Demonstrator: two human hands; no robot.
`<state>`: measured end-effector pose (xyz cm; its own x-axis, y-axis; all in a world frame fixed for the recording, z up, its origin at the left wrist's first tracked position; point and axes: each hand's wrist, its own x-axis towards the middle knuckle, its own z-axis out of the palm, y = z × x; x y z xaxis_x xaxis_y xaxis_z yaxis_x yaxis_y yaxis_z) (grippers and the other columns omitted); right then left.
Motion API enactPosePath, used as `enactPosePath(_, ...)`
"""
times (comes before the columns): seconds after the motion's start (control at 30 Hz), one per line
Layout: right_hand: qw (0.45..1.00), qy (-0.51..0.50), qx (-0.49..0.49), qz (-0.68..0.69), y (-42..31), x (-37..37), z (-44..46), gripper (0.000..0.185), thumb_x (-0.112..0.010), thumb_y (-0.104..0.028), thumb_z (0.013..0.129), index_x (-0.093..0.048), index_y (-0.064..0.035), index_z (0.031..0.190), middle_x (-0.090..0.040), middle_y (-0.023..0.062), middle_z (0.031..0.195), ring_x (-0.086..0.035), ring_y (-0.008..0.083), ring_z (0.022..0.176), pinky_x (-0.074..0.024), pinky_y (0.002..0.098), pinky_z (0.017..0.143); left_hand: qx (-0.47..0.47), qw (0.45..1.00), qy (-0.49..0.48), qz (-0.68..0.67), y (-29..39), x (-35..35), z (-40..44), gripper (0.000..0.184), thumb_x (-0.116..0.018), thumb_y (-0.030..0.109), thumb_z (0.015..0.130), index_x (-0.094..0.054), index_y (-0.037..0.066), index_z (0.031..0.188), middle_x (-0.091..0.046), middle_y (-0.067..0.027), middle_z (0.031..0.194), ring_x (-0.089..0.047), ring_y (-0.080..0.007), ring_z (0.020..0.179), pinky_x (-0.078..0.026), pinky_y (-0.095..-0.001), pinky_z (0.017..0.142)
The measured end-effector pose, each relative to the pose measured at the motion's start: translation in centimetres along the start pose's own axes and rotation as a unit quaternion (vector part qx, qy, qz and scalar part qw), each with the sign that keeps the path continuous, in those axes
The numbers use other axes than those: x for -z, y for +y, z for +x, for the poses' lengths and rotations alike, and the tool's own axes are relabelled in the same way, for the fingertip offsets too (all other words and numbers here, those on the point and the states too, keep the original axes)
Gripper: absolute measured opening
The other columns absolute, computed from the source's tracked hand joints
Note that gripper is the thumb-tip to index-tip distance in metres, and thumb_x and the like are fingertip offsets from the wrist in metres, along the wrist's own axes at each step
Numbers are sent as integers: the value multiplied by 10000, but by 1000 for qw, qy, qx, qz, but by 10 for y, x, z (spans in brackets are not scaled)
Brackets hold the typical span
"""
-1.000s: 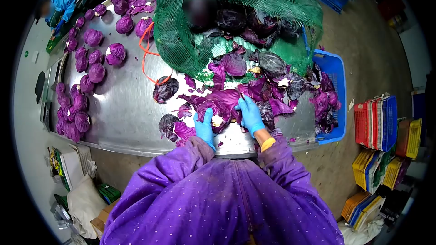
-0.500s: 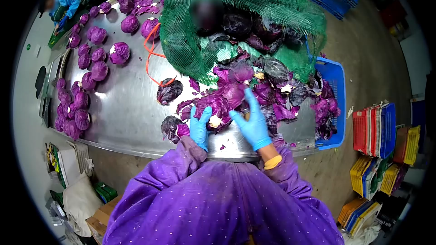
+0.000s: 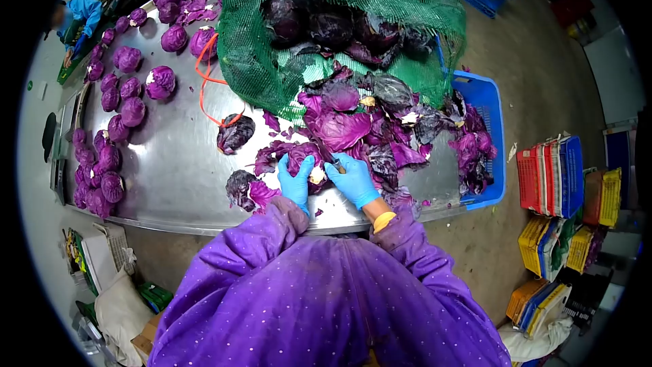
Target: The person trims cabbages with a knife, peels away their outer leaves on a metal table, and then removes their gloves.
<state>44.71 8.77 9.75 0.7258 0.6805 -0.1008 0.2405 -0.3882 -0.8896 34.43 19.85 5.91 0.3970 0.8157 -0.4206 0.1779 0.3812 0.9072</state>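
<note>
My left hand [image 3: 295, 182], in a blue glove, grips the left side of a red cabbage [image 3: 303, 156] near the table's front edge. The cabbage's pale cut stem faces my right hand. My right hand [image 3: 352, 180], also gloved, is closed around a small dark tool [image 3: 339, 165] just right of the cabbage; its blade cannot be made out. Loose purple leaves [image 3: 339, 129] lie right behind the cabbage. A dark, untrimmed cabbage [image 3: 236, 134] rests to the left, beside an orange string [image 3: 202, 92].
A green net bag [image 3: 251, 61] with dark cabbages lies across the back of the metal table [image 3: 176, 163]. Several trimmed cabbages [image 3: 133, 111] stand left. A blue crate [image 3: 494, 143] of leaves is right. A person in blue [image 3: 84, 12] is at the far left.
A large leaf has come away from the cabbage and now lies on the pile behind it. My right hand has moved back beside the stem, fingers closed on the tool.
</note>
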Motion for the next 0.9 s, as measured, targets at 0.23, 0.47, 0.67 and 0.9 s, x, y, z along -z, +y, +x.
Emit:
enactPosePath(0.23, 997, 69, -27, 8, 24, -6, 11, 201, -581, -206, 804, -575, -9, 841, -590, 217, 710, -599, 346, 635, -462, 392, 585, -59, 993, -9, 105, 10, -8, -20, 830, -784, 370, 680, -377, 5, 1304, -351, -191, 1277, -409, -284, 1156, -335, -364, 1006)
enactPosePath(0.47, 964, -85, -159, 197, -7, 28, -5, 513, -631, -197, 823, -460, -29, 1277, -612, 107, 1043, -586, 131, 700, -482, 237, 572, -23, 997, -75, 11, 8, 5, -11, 789, -763, 255, 734, -325, -12, 1334, -429, -166, 1279, -449, -240, 1156, -384, -314, 975)
enactPosePath(0.67, 994, -62, -81, 30, -15, 12, -4, 408, -591, -136, 822, -538, -15, 1209, -633, 122, 1080, -584, 191, 1005, -435, 293, 903, -56, 994, -59, 77, 28, -2, -31, 768, -744, 302, 742, -341, -26, 1308, -406, -189, 1258, -432, -271, 1155, -353, -343, 991)
enactPosePath(0.9, 936, -53, -164, 307, -6, 25, 2, 306, -547, -74, 853, -551, -40, 1158, -629, 15, 929, -420, 44, 398, -351, 192, 370, -163, 961, -107, 196, 18, 6, -30, 692, -713, 321, 765, -384, 20, 1293, -391, -211, 1242, -399, -318, 1179, -316, -383, 1012)
